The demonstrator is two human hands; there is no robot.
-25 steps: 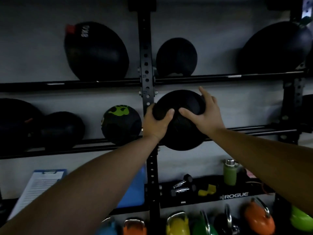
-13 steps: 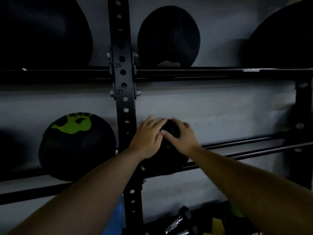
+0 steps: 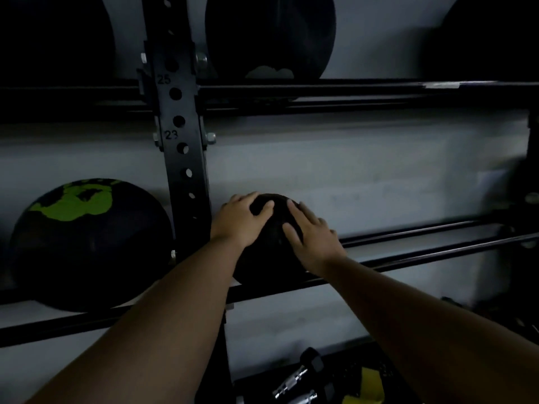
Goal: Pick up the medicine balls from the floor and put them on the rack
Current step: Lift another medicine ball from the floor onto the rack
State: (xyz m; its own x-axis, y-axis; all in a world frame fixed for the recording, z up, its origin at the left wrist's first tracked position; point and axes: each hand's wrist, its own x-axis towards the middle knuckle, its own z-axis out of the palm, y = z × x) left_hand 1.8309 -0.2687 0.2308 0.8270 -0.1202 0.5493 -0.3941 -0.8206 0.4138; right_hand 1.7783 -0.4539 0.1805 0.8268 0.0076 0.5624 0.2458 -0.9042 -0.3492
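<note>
Two hands (image 3: 242,221) (image 3: 313,239) on one black ball (image 3: 271,258)

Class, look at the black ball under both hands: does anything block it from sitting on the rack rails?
Nothing visible does. The black ball already sits on the rails, right of the post, under the left hand and right hand.

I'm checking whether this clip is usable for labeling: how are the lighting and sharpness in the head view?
Head view: very dim, so the black ball under the left hand and right hand nearly merges with the dark rack rail; the green-marked ball reads clearly; right edge smeared by motion blur; rails bow from wide-angle distortion.
</note>
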